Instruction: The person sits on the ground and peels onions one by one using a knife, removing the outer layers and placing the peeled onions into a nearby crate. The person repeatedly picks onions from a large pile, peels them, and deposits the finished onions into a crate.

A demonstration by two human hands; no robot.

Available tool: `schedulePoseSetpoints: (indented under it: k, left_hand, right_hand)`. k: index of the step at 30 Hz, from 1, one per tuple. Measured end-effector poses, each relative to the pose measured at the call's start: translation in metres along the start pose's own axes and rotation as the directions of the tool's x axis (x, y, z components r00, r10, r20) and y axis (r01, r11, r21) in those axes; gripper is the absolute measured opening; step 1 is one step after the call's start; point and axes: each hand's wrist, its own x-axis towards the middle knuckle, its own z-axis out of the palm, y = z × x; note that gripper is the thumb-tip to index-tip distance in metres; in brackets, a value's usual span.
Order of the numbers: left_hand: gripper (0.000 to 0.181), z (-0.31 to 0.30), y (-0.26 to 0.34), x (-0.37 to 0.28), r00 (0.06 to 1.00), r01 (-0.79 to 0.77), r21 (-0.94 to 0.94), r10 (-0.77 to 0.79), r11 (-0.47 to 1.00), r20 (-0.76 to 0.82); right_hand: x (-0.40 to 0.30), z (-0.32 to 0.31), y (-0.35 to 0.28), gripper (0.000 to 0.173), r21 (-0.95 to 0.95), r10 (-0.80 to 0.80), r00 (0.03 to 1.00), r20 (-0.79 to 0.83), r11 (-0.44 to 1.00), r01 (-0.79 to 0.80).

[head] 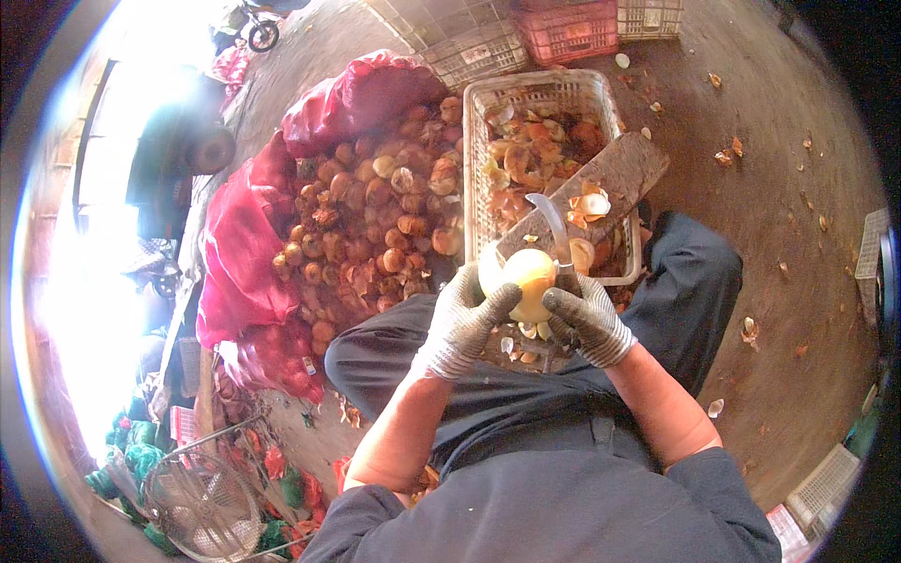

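My left hand, in a striped, soiled work glove, holds a pale, peeled onion from its left side. A whitish layer stands out at the onion's left edge. In my gloved right hand is a curved knife, its hooked blade pointing up and away from me. The right thumb rests against or very near the onion. Just beyond the hands, a worn wooden board lies slantwise across a white plastic crate that contains onion skins. Peel scraps lie on the board.
To the left, unpeeled onions spill from a red mesh sack. A pink crate and a pale crate stand beyond. Skin bits dot the floor at right. A wire-mesh basket sits at lower left.
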Motion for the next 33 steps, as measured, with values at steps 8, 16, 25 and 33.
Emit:
schedulePoseSetpoints:
  k: [8, 16, 25, 33]
  left_hand:
    - [0.058, 0.009, 0.045, -0.009, 0.987, -0.16, 0.522, 0.149, 0.838, 0.064]
    - [0.069, -0.012, 0.032, 0.007, 0.945, 0.003, -0.079, 0.023, 0.997, 0.327]
    - [0.083, -0.031, -0.044, 0.039, 0.977, 0.186, -0.839, -0.004, 0.511, 0.215]
    - [0.068, -0.043, -0.095, 0.093, 0.96, 0.227, -0.879, 0.055, 0.42, 0.274]
  right_hand:
    - [-0.006, 0.003, -0.01, 0.066, 0.06, -0.058, 0.997, -0.042, 0.996, 0.06]
    - [-0.009, -0.006, -0.021, 0.077, 0.265, -0.107, 0.994, -0.032, 0.958, 0.112]
    - [-0.009, -0.037, -0.013, 0.062, 0.583, -0.01, 0.992, -0.13, 0.808, 0.085]
    - [-0.002, -0.052, -0.004, 0.067, 0.644, -0.056, 0.998, 0.004, 0.764, 0.04]
